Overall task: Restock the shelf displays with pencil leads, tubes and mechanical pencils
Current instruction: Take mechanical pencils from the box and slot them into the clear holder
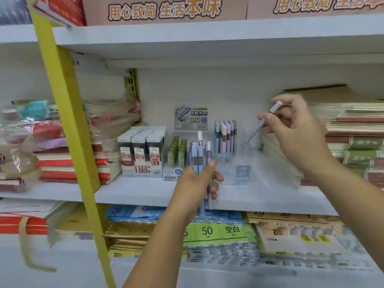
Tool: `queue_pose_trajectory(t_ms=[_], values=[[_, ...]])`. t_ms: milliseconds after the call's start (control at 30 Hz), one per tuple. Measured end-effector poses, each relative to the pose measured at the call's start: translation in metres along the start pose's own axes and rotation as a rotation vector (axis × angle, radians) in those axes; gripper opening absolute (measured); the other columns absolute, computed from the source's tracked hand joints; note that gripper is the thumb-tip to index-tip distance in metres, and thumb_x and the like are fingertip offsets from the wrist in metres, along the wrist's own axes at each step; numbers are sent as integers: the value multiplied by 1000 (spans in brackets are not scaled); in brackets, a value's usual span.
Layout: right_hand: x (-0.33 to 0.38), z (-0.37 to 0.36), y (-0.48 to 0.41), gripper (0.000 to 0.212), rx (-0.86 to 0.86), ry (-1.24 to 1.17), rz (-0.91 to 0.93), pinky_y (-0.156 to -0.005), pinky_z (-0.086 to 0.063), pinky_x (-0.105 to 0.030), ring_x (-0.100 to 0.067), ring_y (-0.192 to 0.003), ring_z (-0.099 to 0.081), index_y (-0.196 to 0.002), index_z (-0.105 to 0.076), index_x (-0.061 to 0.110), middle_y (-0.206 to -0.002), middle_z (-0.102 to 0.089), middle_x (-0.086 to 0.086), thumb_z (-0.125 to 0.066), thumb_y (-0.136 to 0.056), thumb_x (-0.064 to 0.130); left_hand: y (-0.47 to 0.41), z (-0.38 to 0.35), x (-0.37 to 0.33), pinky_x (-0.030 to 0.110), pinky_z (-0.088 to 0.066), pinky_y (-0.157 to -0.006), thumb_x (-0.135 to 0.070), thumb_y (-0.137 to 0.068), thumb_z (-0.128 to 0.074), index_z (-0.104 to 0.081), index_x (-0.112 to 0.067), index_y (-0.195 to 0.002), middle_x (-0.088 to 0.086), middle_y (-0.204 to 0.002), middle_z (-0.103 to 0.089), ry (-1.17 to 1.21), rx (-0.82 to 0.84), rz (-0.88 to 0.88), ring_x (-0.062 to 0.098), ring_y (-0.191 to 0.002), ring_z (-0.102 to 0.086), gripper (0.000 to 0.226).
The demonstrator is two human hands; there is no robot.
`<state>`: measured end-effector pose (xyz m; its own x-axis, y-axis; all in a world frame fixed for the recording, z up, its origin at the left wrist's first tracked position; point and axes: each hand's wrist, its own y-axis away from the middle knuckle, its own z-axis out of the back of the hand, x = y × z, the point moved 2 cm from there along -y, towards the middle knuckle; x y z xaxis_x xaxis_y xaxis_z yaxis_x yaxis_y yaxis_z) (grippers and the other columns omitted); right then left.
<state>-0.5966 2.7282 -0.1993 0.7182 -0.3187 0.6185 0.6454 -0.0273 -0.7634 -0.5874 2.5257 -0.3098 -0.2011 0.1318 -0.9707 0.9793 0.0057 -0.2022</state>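
My left hand grips a bundle of pastel mechanical pencils upright in front of the middle shelf. My right hand pinches a single pale mechanical pencil, tilted tip-down toward a clear display stand that holds several pastel pencils at its back. Left of it stands a lead display with green tubes and a box of black 0.5 lead cases.
A yellow upright crosses the left of the view. Wrapped notebooks are stacked at the left, more notebooks at the right. The lower shelf holds label packs. A white shelf board runs overhead.
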Motion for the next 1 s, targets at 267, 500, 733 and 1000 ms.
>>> queue_pose_trajectory(t_ms=[267,500,733,1000], values=[[-57,-34,-40,22,223,277,-33,-83,-54,-48,-22,-85,-68,-99,-53,31,-92,-68,-2,-63,-91,13,-24,-6,5,27,-45,-48,-30,-102,-55,-58,-6,-112,0,-74,-71,96,6,-48,12,-49,-45,26],[-68,-42,-49,26,217,384,64,-77,-54,-35,-13,-76,-67,-99,-50,34,-79,-65,8,-67,-88,18,-28,-7,5,26,-46,-48,-31,-102,-54,-59,-15,-105,6,-89,-77,116,2,-87,12,-48,-47,17],[-65,-49,-50,34,219,417,83,-67,-53,-31,-12,-70,-65,-104,-43,35,-76,-65,4,-68,-88,21,-29,-6,6,27,-48,-49,-31,-102,-55,-59,-15,-111,7,-88,-76,124,2,-107,12,-49,-47,19],[-62,-51,-46,28,197,372,79,-68,-55,-38,-16,-69,-64,-100,-48,31,-74,-64,1,-69,-87,18,-28,-5,6,25,-50,-51,-33,-100,-56,-60,-17,-111,7,-89,-77,104,21,-116,12,-48,-50,20]])
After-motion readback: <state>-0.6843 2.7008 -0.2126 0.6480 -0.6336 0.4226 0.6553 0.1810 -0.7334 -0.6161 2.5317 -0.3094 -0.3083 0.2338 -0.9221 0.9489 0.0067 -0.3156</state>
